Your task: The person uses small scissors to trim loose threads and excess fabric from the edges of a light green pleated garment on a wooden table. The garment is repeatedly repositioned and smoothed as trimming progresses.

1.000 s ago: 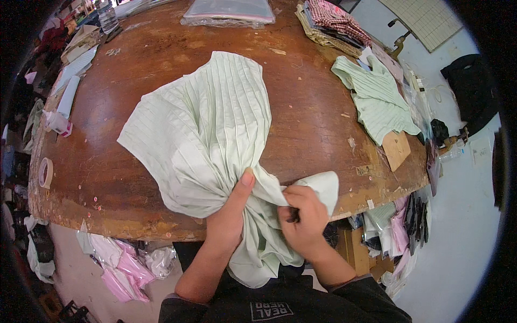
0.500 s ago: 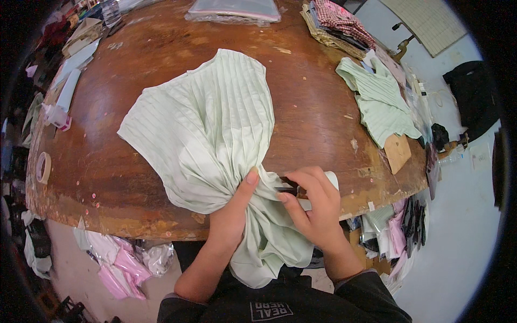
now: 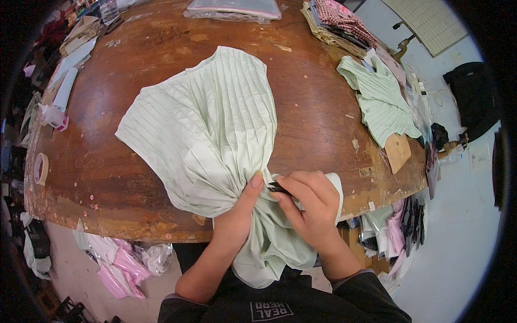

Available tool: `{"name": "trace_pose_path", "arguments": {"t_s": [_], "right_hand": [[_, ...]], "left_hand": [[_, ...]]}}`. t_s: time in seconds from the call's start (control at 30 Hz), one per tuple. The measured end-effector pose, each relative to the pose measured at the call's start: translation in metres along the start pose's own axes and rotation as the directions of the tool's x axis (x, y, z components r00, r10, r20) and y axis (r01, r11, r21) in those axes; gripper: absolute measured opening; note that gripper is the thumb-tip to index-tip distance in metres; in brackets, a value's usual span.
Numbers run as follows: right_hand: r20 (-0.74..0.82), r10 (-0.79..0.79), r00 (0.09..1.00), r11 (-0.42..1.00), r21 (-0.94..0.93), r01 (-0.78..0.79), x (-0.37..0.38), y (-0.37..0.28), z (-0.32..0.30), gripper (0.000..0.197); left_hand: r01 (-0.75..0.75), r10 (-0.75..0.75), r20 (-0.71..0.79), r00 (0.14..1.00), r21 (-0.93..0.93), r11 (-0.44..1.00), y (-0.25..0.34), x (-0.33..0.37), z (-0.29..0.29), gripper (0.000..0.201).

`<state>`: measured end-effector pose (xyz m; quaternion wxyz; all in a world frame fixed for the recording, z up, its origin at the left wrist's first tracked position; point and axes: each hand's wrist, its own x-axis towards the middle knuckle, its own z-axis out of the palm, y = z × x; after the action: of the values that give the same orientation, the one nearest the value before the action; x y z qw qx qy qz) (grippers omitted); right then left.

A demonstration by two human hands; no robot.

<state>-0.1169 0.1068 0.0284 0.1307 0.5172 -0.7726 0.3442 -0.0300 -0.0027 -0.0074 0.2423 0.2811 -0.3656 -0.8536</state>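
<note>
A pale green pleated garment [image 3: 215, 124] spreads over the brown table, its lower part bunched up and hanging past the near edge. My left hand [image 3: 239, 215] grips the gathered cloth, with its thumb lying on top of the folds. Close to that thumb, my right hand [image 3: 309, 199] pinches a small black tool [image 3: 277, 187] between thumb and fingers. The tool's tip meets the cloth beside my left thumb. Most of the tool is hidden in the hand, so its exact kind does not show.
Another pale green garment [image 3: 377, 94] lies at the right edge of the table [image 3: 318, 118], below a stack of folded clothes [image 3: 344, 27]. At left are a tape roll [image 3: 41, 169] and a small bottle [image 3: 54, 117]. Clear plastic bags [image 3: 234, 9] lie at the far edge.
My right hand and the black tool have moved slightly left, closer to my left thumb. My left hand has shifted a little right, and the garment's upper part has moved slightly.
</note>
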Motion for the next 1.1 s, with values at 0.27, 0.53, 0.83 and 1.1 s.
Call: {"name": "trace_pose_path", "arguments": {"t_s": [0.27, 0.53, 0.83, 1.1], "right_hand": [[-0.014, -0.059, 0.998, 0.995, -0.079, 0.058, 0.002, 0.0, 0.002, 0.029], [-0.005, 0.138, 0.99, 0.987, 0.08, -0.137, 0.001, -0.011, -0.008, 0.03], [0.551, 0.522, 0.651, 0.313, 0.586, -0.747, -0.016, -0.024, -0.026, 0.027], [0.651, 0.502, 0.57, 0.207, 0.549, -0.81, -0.01, -0.014, -0.028, 0.025]], "left_hand": [[-0.034, 0.034, 0.011, 0.999, -0.003, 0.999, -0.003, 0.001, -0.002, 0.048], [-0.008, 0.009, -0.02, 1.0, 0.023, 1.0, 0.0, -0.002, 0.001, 0.053], [-0.118, 0.12, -0.001, 0.993, 0.148, 0.982, 0.001, -0.007, 0.004, 0.05], [-0.101, 0.1, 0.017, 0.995, 0.121, 0.988, 0.006, -0.01, 0.006, 0.044]]}}
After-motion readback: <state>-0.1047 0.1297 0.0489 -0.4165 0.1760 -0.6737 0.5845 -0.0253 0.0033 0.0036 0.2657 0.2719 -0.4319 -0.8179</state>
